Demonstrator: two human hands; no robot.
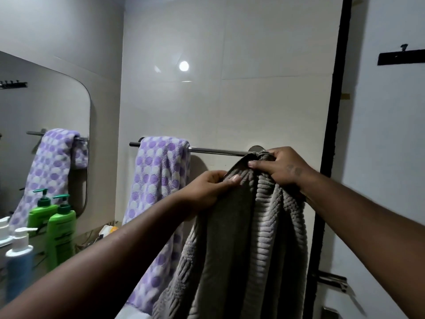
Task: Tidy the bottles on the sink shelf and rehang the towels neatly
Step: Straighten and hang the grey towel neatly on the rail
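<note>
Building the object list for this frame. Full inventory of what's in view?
towel rail: 1, chrome, on the tiled wall
dotted towel: 1, purple and white, draped over the rail's left part
grey towel: 1, ribbed grey, bunched at the rail's right end
mirror: 1, left wall
green pump bottle: 1, green, lower left, reflected in the mirror
blue pump bottle: 1, blue with white pump, lower left
hook strip: 1, black, right wall
hands: 2, bare; left hand pinches the grey towel's edge, right hand grips its bunched top
</note>
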